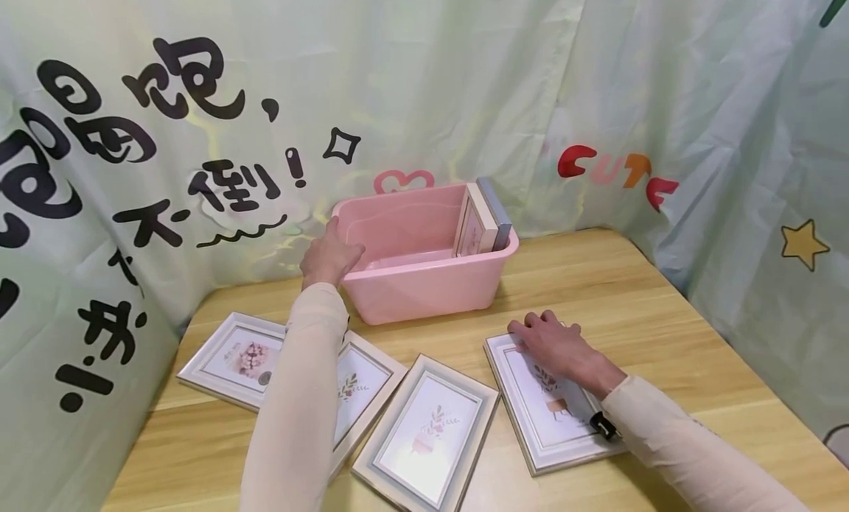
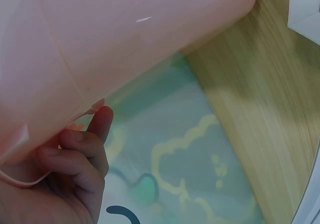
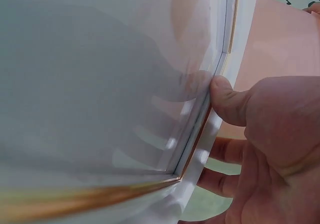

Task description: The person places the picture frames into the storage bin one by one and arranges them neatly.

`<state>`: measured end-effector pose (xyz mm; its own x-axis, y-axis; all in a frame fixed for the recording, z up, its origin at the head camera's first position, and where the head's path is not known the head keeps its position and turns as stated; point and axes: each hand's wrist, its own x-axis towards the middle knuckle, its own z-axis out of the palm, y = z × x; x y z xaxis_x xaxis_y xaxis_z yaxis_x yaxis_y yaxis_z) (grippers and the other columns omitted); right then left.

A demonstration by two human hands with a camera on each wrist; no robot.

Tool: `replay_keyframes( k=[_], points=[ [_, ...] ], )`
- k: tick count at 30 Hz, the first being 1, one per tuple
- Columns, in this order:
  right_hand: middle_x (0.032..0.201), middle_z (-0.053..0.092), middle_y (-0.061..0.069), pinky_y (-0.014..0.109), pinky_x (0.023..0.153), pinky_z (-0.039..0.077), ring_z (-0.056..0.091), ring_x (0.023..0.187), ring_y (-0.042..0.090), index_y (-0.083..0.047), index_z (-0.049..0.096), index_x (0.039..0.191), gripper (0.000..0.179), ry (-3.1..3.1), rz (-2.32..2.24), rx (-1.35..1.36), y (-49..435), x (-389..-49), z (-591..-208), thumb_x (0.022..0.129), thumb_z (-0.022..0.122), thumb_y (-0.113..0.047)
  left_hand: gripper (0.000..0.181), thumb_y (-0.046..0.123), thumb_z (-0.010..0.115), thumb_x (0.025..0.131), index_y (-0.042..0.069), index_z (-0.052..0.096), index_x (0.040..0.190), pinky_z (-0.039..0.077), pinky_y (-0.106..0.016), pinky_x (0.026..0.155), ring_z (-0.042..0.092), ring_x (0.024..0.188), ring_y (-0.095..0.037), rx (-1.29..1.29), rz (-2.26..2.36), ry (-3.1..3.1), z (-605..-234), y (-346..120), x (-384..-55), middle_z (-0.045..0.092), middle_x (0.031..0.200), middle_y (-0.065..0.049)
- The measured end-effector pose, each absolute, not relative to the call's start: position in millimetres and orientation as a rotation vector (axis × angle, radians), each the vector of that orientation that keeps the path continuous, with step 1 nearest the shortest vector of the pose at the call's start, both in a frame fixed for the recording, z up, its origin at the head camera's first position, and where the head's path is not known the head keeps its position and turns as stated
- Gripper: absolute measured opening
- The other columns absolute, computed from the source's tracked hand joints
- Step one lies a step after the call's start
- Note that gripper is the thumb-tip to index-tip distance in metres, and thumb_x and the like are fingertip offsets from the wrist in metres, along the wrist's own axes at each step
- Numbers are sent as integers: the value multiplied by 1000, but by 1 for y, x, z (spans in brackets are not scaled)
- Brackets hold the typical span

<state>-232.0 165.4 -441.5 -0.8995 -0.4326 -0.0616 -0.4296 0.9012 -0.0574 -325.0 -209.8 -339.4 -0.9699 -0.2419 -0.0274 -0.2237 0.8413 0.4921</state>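
OK so most of the readable stuff is on the cloth backdrop [image 1: 464,85]. Up past the right hand [image 1: 547,346], a bit further right, it says "CUTE" [image 1: 617,174] in red, pink and orange. Up and left of the left hand [image 1: 330,256] there's chunky black Chinese lettering [image 1: 228,184], and "不倒!" is the bit I'd swear to. Script on the picture frame [image 1: 427,431] between both hands, nearer the camera: too tiny.

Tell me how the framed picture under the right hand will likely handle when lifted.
The framed picture should stay stiff, since its border looks rigid and square-cornered. Its glossy front, which mirrors the fingers, may be slippery and could scratch or crack if knocked. Its broad, straight-edged outline makes rolling unlikely.
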Motion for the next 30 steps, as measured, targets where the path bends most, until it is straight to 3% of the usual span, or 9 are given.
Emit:
replay_keyframes(
  k=[8,18,23,27,30],
  points=[
    [109,56,7,70,67,45,49,108,34,-23,54,123,26,2966,-136,-679,170,-236,-442,97,56,-27,87,47,53,86,23,10,157,44,-59,95,55,116,-46,375,-781,-2992,-338,-209,-325,48,141,-28],
    [109,55,2,49,66,40,50,95,21,-28,55,128,32,2867,-348,-776,186,-243,-435,97,56,-21,87,45,53,86,22,9,157,45,-58,95,56,113,-45,380,-765,-2996,-340,-211,-325,49,139,-28],
    [117,56,4,53,68,39,48,101,26,-30,52,137,38,2841,-348,-720,189,-245,-435,99,49,-24,87,45,54,86,22,9,157,45,-58,95,56,115,-45,374,-760,-2997,-339,-210,-326,49,139,-28],
    [119,54,6,56,71,38,45,105,28,-32,49,140,42,2828,-336,-640,188,-244,-433,99,47,-40,88,46,54,85,22,9,157,44,-58,95,55,116,-45,375,-758,-2996,-339,-210,-326,48,140,-28],
    [118,54,8,57,73,37,44,106,28,-32,48,141,59,2852,-310,-598,187,-243,-433,91,47,-63,87,46,53,86,22,10,157,44,-58,96,55,116,-46,372,-758,-2996,-339,-209,-326,48,140,-28]
  ],
)
